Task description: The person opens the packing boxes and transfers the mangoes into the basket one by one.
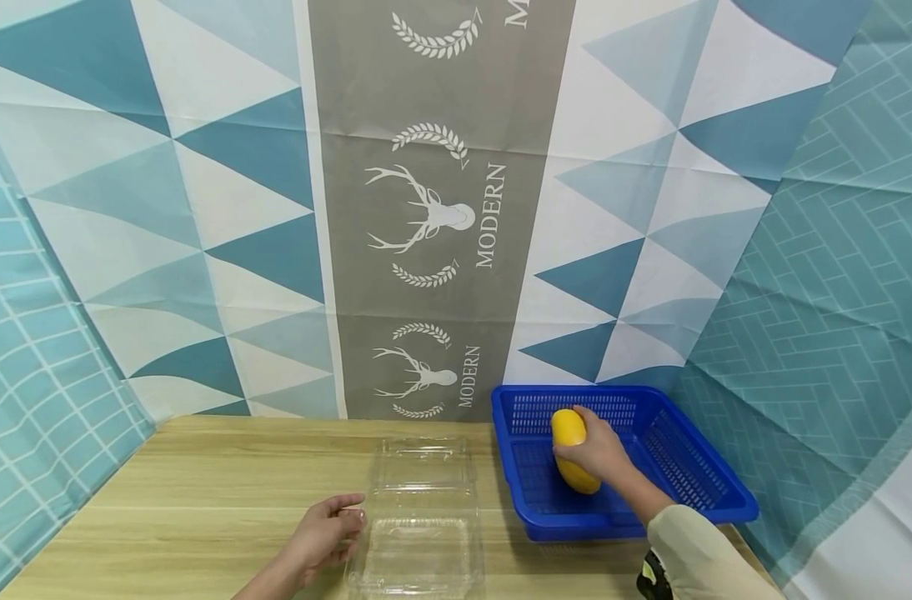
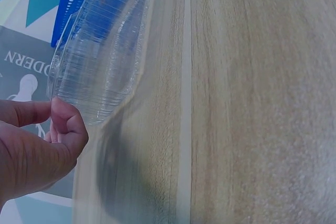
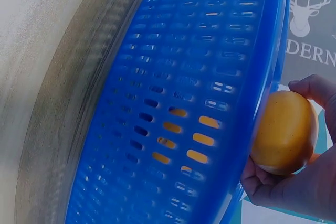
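Note:
My right hand (image 1: 602, 450) grips a yellow mango (image 1: 568, 429) inside the blue plastic basket (image 1: 504, 450). In the right wrist view the mango (image 3: 286, 129) rises above the basket's rim, and more yellow shows through the slots. A clear plastic clamshell box (image 1: 418, 550) lies unfolded on the table, left of the basket. Beside its left edge is my left hand (image 1: 327, 533), fingers loosely bent. In the left wrist view the left hand's thumb and finger (image 2: 68, 124) come up to the box's rim (image 2: 58, 72); whether they touch it is hard to tell.
The light wood table (image 1: 201, 500) runs back to a patterned cloth (image 1: 426, 250). Teal cloth hangs close at the right (image 1: 824, 400), next to the basket, and blue tiled cloth (image 1: 43, 375) closes the left side.

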The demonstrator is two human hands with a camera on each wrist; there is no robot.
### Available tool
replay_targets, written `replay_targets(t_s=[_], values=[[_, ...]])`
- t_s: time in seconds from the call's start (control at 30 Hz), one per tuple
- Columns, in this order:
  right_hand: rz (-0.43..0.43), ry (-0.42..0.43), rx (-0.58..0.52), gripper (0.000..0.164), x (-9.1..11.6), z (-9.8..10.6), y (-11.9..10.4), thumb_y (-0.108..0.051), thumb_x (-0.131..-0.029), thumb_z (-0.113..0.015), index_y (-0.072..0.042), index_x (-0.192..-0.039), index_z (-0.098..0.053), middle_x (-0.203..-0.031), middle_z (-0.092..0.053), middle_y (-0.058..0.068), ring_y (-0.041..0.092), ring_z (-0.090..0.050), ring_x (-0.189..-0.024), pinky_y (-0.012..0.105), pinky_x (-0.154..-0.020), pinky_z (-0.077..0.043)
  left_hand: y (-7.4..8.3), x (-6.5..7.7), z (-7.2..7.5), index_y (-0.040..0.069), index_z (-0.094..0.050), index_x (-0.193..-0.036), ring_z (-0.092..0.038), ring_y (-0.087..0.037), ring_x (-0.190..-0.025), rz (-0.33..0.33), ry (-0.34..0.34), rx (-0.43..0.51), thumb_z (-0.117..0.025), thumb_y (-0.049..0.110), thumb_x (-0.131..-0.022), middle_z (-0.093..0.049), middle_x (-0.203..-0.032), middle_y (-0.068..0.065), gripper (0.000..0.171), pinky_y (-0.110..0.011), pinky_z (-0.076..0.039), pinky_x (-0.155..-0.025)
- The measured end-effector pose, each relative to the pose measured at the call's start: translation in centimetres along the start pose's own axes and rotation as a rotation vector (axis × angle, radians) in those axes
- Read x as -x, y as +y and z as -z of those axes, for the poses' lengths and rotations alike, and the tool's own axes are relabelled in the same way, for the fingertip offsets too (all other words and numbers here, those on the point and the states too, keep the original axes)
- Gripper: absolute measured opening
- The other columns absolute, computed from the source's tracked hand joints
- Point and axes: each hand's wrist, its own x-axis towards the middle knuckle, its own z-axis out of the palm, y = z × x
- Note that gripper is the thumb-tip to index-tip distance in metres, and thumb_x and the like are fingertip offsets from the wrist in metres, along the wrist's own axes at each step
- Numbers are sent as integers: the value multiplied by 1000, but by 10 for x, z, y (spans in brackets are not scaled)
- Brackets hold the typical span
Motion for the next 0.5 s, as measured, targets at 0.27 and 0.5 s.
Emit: replay_targets(t_s=[0.27,0.5], values=[[-5,8,-3,81,-3,2,6,-24,-77,-72,1,-141,-30,-126,-44,31,38,-54,-98,47,-73,-54,1,1,-1,-13,-32,-134,-53,-16,-78,0,14,1,-56,6,-87,-52,-94,-6,56,-22,-48,-61],[-25,6,5,81,-3,5,10,-23,-77,-72,1,-142,-29,-126,-44,32,38,-54,-98,48,-74,-54,0,0,-2,-12,-33,-134,-53,-16,-78,1,23,-2,-56,6,-86,-52,-93,-5,56,-22,-48,-60]])
